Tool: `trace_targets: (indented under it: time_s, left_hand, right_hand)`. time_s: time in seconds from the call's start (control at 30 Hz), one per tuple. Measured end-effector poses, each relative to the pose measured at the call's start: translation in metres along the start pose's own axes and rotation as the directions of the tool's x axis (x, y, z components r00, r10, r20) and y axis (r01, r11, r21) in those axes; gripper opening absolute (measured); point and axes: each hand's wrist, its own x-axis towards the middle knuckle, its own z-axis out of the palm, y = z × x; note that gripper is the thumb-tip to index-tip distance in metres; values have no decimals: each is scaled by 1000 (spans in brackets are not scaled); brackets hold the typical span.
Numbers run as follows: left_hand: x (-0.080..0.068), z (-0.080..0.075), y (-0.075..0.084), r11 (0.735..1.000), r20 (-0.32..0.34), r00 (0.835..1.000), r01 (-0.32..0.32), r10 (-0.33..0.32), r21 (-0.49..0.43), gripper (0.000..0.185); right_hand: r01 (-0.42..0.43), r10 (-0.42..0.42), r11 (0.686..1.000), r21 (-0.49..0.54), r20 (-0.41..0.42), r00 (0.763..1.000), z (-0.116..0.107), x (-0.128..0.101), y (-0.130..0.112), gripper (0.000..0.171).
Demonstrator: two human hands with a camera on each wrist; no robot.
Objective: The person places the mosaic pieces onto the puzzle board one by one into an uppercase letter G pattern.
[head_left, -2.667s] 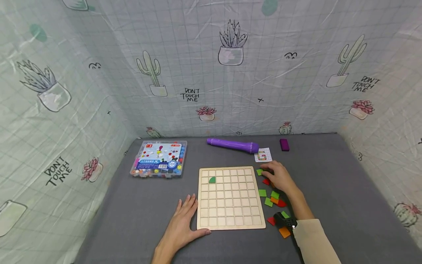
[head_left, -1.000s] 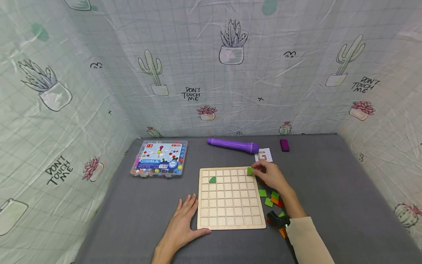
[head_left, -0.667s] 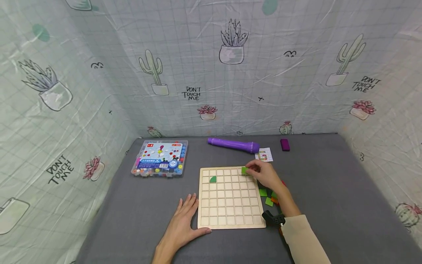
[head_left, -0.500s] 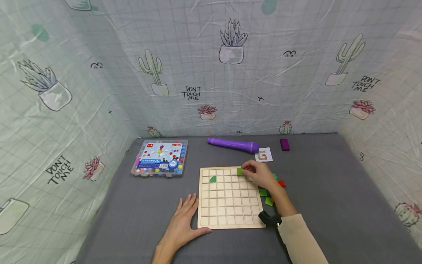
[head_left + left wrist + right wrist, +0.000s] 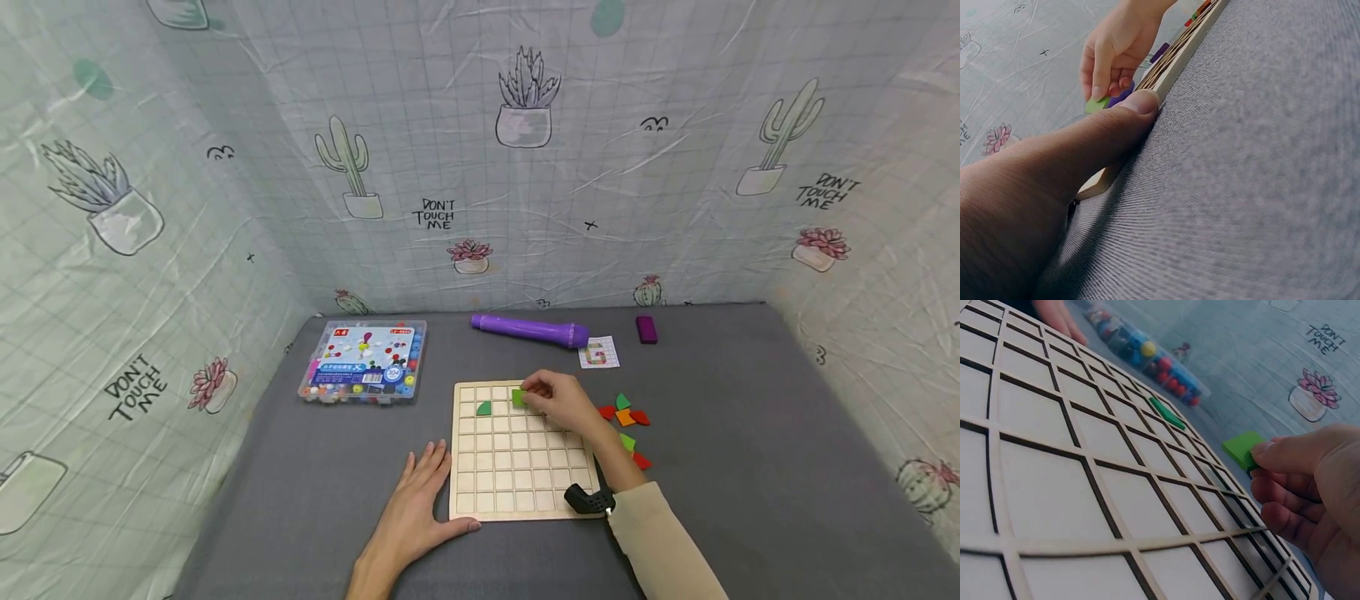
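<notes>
A square wooden grid board [image 5: 495, 481] lies on the grey table. My left hand [image 5: 414, 507] rests at its front left corner, fingers spread along the left side and thumb at the front edge. Over the far rows, my right hand [image 5: 564, 403] pinches a light green square tile [image 5: 518, 397] between thumb and fingers; the right wrist view has this tile [image 5: 1242, 449] raised above the grid. One dark green quarter-circle tile [image 5: 483, 408] sits in a cell in the second row from the far edge. My right forearm hides part of the board's right side.
Right of the board lie several loose tiles, among them a green one [image 5: 622, 402], an orange one [image 5: 626, 417] and a red one [image 5: 640, 417]. Behind are a pattern card [image 5: 598, 353], a purple microphone [image 5: 528, 329], a purple block [image 5: 647, 330] and a clear box of beads [image 5: 363, 362].
My right hand has picked up the light green square tile from right of the board and carried it left over the far rows. My left hand has stayed in place.
</notes>
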Motion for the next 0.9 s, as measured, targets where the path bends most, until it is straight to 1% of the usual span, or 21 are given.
trace_targets:
  time_s: [0.23,0.3,0.47,0.57,0.77,0.9]
  left_hand:
    - [-1,0,-1,1000,8,1000,1,-1,-5,111]
    - [-1,-1,-1,1000,7,1000,1,-1,-2,111]
    - [-1,-1,0,1000,12,1000,2,-2,-7,111]
    - [-1,-1,-1,1000,10,1000,1,-1,-10,111]
    - [0,0,-2,1000,6,1000,-5,5,-2,111]
    - [-1,1,-2,1000,1,1000,-7,7,3,111]
  right_hand:
    - [13,-13,1000,3,17,1000,17,5,-6,11]
    - [23,-23,1000,-8,20,1000,21,6,-7,11]
    - [19,-18,999,-26,32,999,28,8,-7,9]
    - [23,-22,999,-35,32,999,32,9,-7,8]
    - [48,-47,994,-101,13,999,36,9,-8,8]
    - [65,-64,991,-118,11,998,36,8,-9,8]
